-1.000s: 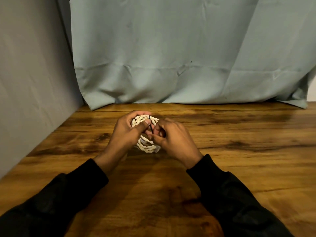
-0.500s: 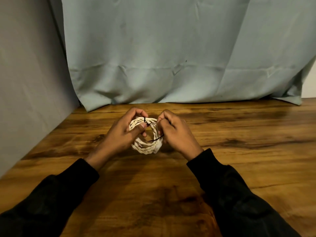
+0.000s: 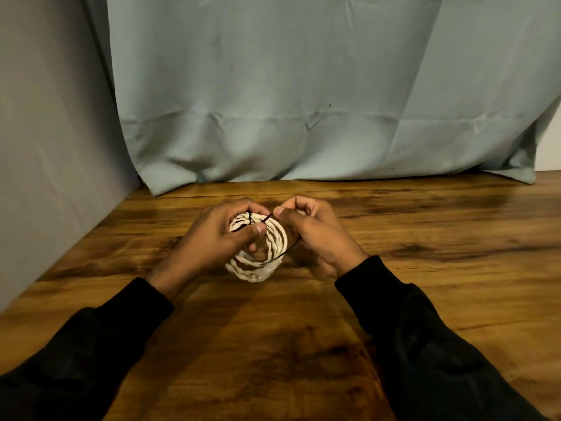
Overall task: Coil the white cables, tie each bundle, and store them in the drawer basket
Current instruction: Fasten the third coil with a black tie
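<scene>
Fingers of the left hand point(image 3: 220, 235) curled around the white cable coil point(image 3: 258, 253), holding it just above the wooden table point(image 3: 425, 268). Beside it, the right hand point(image 3: 315, 235) pinched a thin black tie point(image 3: 267, 219) wrapped on the coil.

Coiled cable point(image 3: 261, 256) sits mid-table point(image 3: 425, 299), held just above the surface — left hand point(image 3: 218, 238) on its left side, right hand point(image 3: 315, 235) on its right. The tie point(image 3: 267, 219) crosses the coil's top, running between the two hands. Behind them, the curtain point(image 3: 303, 101) hangs down to the table's far edge — a wall point(image 3: 45, 147) stands on the left.
</scene>
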